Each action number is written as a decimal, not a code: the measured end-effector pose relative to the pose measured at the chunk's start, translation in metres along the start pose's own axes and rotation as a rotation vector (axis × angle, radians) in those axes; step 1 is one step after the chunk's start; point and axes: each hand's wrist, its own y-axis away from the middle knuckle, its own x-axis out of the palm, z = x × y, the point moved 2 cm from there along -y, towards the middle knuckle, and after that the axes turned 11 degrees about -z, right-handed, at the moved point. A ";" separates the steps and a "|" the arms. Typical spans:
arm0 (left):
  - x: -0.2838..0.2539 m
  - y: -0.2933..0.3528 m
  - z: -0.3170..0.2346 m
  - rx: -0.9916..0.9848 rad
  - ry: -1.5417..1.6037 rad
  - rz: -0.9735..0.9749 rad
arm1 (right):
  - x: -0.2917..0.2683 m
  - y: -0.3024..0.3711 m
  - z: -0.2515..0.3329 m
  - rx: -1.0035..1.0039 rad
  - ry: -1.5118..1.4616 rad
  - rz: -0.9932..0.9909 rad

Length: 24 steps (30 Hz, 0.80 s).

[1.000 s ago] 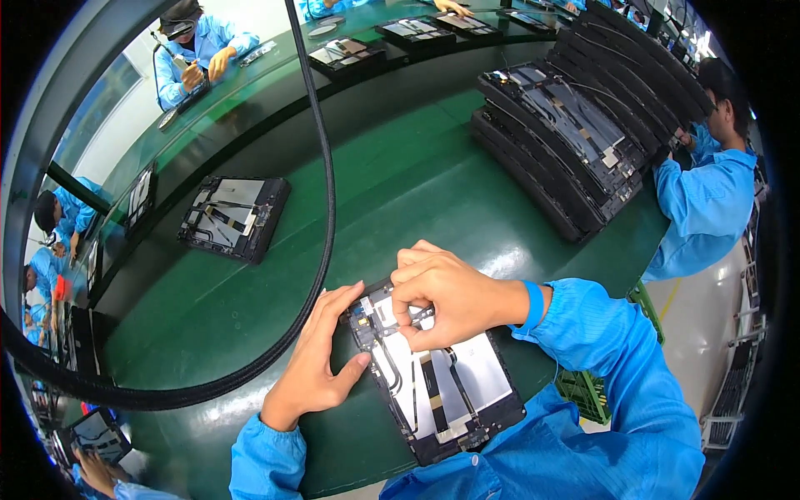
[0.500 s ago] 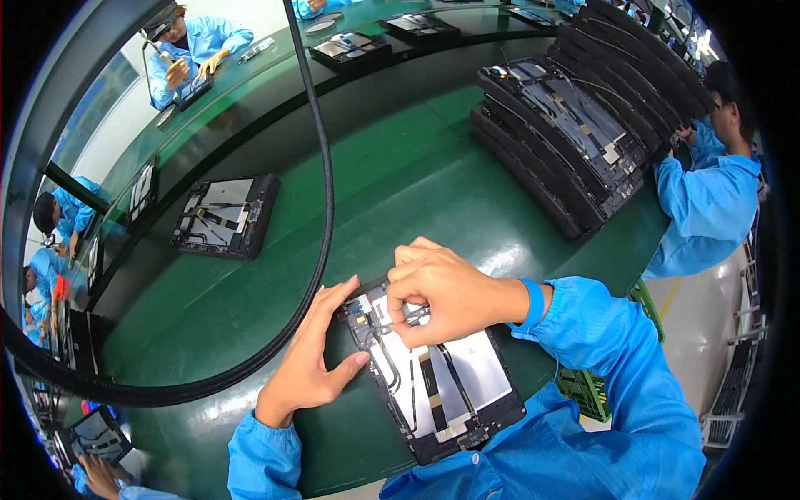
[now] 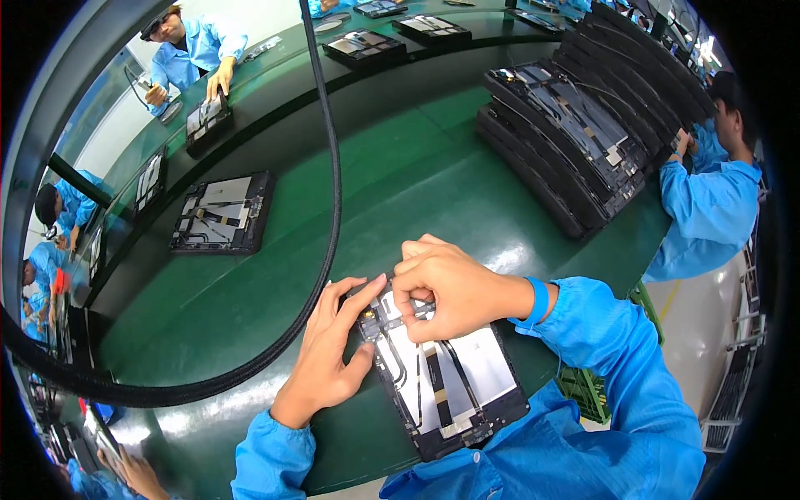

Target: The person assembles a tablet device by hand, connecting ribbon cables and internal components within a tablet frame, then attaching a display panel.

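An opened tablet lies in front of me, its pale metal inside, ribbon cables and dark circuit parts showing. My left hand rests against its upper left edge, fingers stretched out and thumb apart. Over the tablet's upper part, my right hand is curled into a pinch, with fingertips close to the parts there. What sits between those fingertips is hidden. A blue band circles my right wrist.
Another opened tablet lies at the left. Stacks of dark tablet units in black trays rise at the right. A thick black cable loops across the left side. Co-workers in blue sit around, one person at the right.
My left hand has shifted right and slightly up along the tablet's edge. The right hand stays pinched over nearly the same spot. At the far left, a co-worker's hand reaches to another tablet.
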 end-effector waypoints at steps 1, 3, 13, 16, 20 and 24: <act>0.001 0.000 0.000 -0.001 0.021 -0.012 | 0.000 0.001 -0.001 0.043 0.015 -0.022; 0.004 0.000 0.003 0.024 0.005 -0.034 | 0.000 0.002 -0.003 0.082 0.032 -0.042; 0.009 0.010 0.008 0.393 -0.233 -0.293 | 0.001 0.000 -0.003 0.089 0.040 -0.041; 0.011 0.016 0.006 0.497 -0.299 -0.277 | 0.001 0.001 -0.005 0.092 0.041 -0.047; 0.014 0.021 -0.001 0.542 -0.351 -0.230 | 0.000 0.001 -0.003 0.091 0.036 -0.051; 0.022 0.025 -0.017 0.532 -0.320 -0.143 | 0.001 0.002 -0.006 0.082 0.028 -0.064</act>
